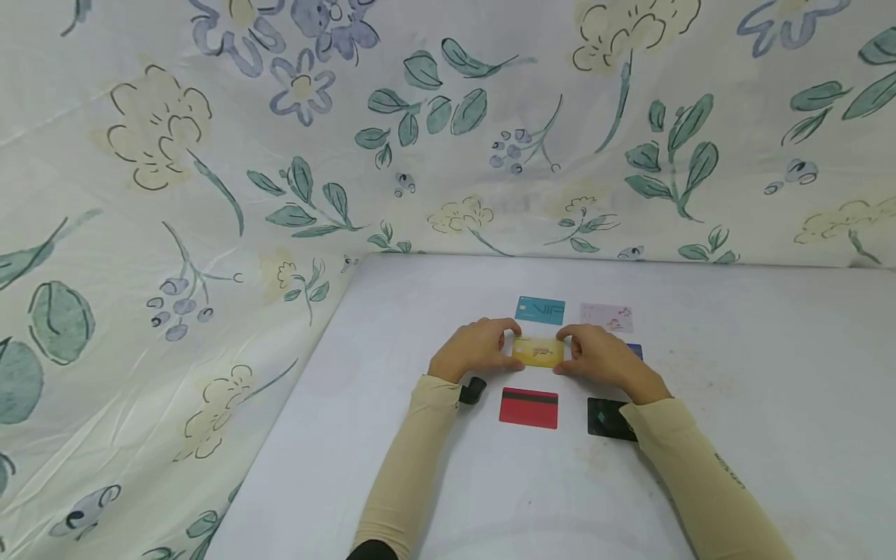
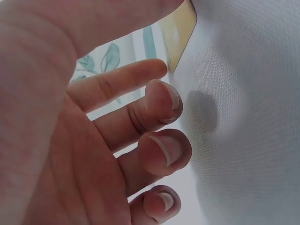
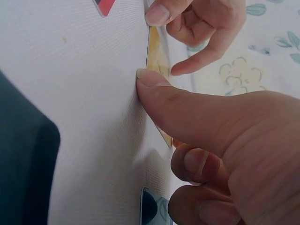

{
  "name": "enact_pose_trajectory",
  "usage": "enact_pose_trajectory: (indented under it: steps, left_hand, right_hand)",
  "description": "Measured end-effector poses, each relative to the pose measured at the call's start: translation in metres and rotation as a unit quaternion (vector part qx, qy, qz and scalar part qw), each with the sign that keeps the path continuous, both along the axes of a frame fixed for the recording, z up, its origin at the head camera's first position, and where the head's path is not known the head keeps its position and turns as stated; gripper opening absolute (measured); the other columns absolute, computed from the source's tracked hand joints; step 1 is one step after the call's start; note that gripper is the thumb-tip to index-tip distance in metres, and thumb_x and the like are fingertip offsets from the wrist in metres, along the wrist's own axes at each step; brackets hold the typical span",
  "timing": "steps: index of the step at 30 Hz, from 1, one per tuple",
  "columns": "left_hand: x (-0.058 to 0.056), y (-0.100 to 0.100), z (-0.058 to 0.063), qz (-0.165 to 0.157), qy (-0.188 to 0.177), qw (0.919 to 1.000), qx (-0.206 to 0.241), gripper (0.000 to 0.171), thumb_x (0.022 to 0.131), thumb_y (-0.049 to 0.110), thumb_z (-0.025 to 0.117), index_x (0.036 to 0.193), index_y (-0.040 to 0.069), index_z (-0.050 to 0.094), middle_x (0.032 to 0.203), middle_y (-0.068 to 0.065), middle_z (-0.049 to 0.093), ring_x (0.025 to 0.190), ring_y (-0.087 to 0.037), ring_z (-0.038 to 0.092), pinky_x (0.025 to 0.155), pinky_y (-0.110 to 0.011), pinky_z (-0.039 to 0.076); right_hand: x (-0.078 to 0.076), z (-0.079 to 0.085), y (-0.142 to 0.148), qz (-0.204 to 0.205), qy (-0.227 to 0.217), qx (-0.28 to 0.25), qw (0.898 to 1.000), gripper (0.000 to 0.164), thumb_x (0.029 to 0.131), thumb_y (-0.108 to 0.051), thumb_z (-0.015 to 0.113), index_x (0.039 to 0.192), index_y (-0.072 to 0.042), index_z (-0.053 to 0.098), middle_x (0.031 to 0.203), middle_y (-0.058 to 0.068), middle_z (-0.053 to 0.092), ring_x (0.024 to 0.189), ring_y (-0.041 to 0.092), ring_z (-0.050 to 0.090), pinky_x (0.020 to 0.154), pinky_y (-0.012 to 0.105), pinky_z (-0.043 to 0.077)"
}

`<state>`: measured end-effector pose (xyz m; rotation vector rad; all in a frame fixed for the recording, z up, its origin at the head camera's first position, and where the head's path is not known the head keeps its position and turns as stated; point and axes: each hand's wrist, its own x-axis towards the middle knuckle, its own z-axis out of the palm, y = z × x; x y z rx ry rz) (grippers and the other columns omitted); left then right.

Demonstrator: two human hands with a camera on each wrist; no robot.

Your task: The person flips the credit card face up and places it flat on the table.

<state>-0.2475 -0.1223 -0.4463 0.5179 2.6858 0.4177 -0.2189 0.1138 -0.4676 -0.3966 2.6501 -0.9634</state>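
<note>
Gold card (image 1: 537,352): is lying on the bench (image 1: 406,311) between VIP card (image 1: 540,310) and red card (image 1: 528,408).
Left hand (image 1: 476,347), right hand (image 1: 603,358): fingers are pinching its ends.
Progress: five others (image 1: 606,317) are lying out; release is probably remaining.

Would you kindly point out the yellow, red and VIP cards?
Yellow card (image 1: 538,352), head view, middle of its face.
Red card (image 1: 528,411), head view, below its dark stripe.
VIP card (image 1: 540,310), head view, middle of its face.
</note>
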Motion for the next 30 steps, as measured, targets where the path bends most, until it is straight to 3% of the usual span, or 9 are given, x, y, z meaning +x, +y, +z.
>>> enact_pose_trajectory:
  steps: [30]
  left_hand:
    - [0.0036, 0.0004, 0.0017, 0.002, -0.005, 1.0, -0.007, 0.056, 0.087, 0.044, 0.081, 0.137, 0.025, 0.062, 0.099, -0.002, 0.062, 0.09, -0.018, 0.057, 0.074, -0.031, 0.046]
  right_hand:
    - [0.0036, 0.0036, -0.0033, -0.014, 0.002, 0.009, 1.0, 0.06, 0.087, -0.026, 0.084, 0.137, -0.002, 0.062, 0.078, 0.007, 0.053, 0.072, 0.018, 0.05, 0.063, 0.028, 0.041]
